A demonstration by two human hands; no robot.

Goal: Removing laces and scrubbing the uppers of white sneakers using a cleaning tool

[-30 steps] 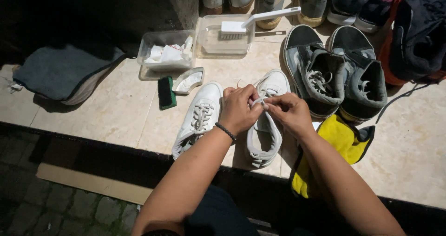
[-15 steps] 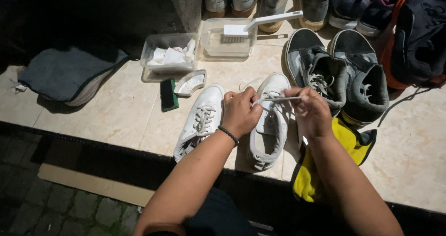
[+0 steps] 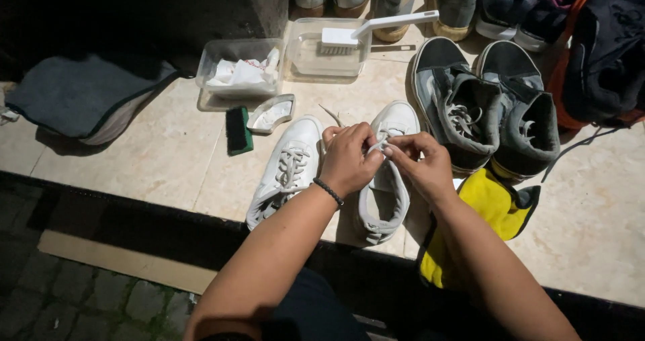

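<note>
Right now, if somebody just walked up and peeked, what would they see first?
First, the two hands in the middle: the left hand and the right hand pinch a white lace over the right white sneaker, with its partner, the left white sneaker, beside it. Next, the bright yellow cloth under the right forearm stands out, then the grey sneakers just right of the white pair.

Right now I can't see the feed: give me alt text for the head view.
Both hands, left hand and right hand, pinch a lace over the right-hand white sneaker on a stone ledge. Its mate lies beside it; grey sneakers, a yellow cloth and a brush on a clear tub surround them.
</note>
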